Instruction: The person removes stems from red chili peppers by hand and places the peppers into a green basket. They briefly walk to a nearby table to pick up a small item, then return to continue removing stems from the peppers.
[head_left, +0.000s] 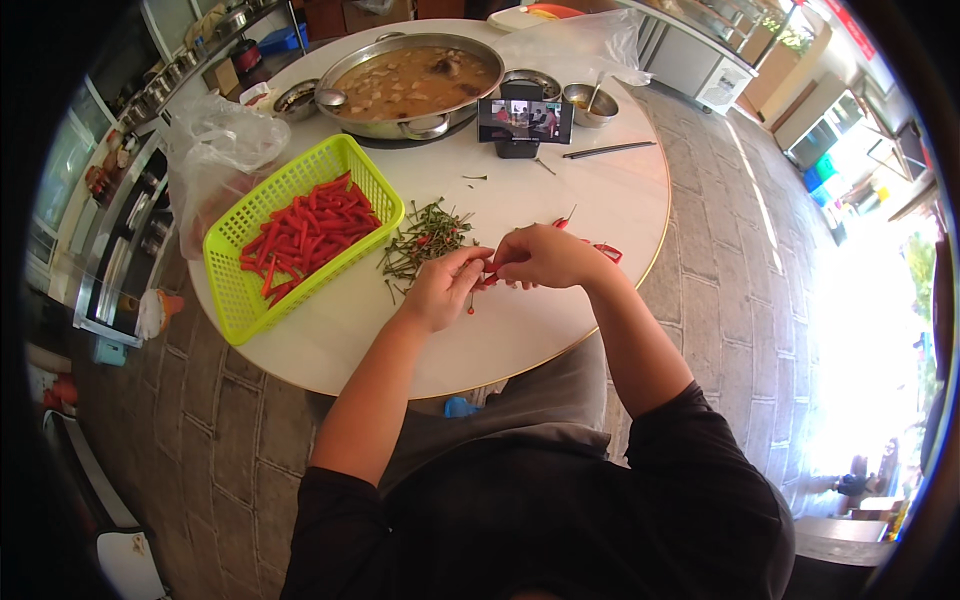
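My left hand (444, 286) and my right hand (541, 256) meet over the near part of the round white table. Between their fingertips is a red chili pepper (491, 276), partly hidden; both hands seem to grip it. Just beyond my left hand lies a pile of green chili stems (427, 238) with a few red bits in it. To the left stands a lime-green plastic basket (330, 279) holding many red chilies (311, 229). A few more red chilies (606, 251) lie beside my right hand, partly covered by it.
A large steel pot (484, 90) of brown stew with a ladle stands at the back. Near it are steel bowls (600, 114), a phone on a stand (525, 121) and black chopsticks (609, 150). Clear plastic bags (217, 142) lie at the left and back. The table has a gold-coloured edge.
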